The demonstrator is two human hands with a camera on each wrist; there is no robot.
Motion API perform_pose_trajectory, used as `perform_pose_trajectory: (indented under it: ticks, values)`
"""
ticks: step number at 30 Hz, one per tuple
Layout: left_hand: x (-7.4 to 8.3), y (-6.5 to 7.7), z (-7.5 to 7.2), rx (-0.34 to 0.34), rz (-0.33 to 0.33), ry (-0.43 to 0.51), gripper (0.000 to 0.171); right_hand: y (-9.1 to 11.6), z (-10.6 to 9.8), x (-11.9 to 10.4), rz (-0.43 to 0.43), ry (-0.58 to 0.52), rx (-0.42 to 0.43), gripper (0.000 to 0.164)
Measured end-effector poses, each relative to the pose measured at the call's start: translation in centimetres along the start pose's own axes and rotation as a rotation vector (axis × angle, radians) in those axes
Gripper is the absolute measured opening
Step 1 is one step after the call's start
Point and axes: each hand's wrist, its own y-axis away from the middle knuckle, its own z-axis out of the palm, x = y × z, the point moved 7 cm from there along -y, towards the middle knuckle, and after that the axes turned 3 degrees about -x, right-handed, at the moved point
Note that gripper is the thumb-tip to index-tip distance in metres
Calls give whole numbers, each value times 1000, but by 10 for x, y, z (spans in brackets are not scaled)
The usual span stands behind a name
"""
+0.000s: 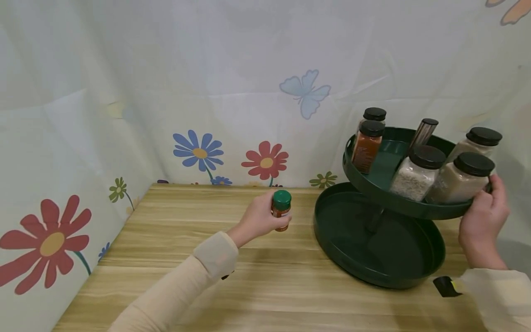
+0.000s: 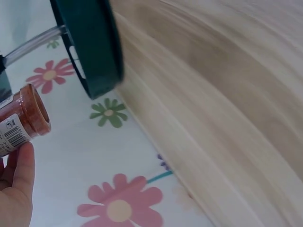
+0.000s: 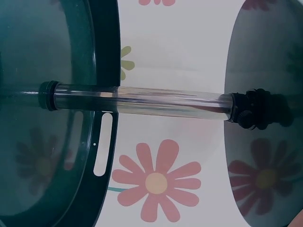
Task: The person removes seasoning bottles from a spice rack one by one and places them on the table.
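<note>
My left hand grips a small spice jar with a green cap and reddish contents, held upright left of a dark green two-tier rack. In the left wrist view the jar shows its base and a barcode label. At the far right, my right hand holds the rim of the rack's upper tray, its fingers curled over the edge. The lower tray rests on the table. A clear post joins both tiers in the right wrist view, where the hand is almost wholly out of frame.
Several black-lidded jars stand on the upper tray: a jar of orange-red spice at left with another behind it, and a jar of pale flakes among others at right. A flowered curtain borders the wooden table behind and left.
</note>
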Motion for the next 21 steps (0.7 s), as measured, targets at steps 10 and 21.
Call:
perform_pose_trajectory:
  ticks: [10,21]
  values:
    - [-41,15,-2,-17,-117,-50,41,0,-1,1,-2,4,-7,47]
    - [-64,31,-13,9,-174,-93,37,0,0,3,5,2,-16,47]
